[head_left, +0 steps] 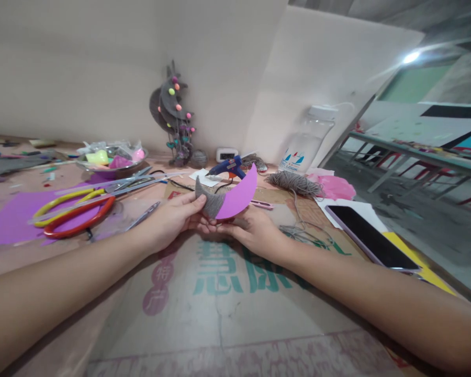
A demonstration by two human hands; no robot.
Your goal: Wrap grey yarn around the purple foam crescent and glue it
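A purple crescent moon (240,195), cut from card or foam sheet, is held up above the cardboard. Grey yarn is wound tightly around its left part; the right part is bare purple. My left hand (176,217) grips the yarn-wrapped end, its thumb on the front. From below, my right hand (255,230) holds the lower edge with curled fingers, partly hidden behind the crescent. Loose strands run across the cardboard to a grey yarn skein (292,183) beyond my right hand. Whether the strand in my fingers joins it, I cannot make out.
A blue glue gun (224,166) lies behind the crescent. Red-and-yellow-handled scissors (76,212), purple sheets (11,214) and a metal bowl (113,170) are at left. A finished moon ornament (175,104) stands by the wall. A water bottle (308,139) and phone (371,238) are at right.
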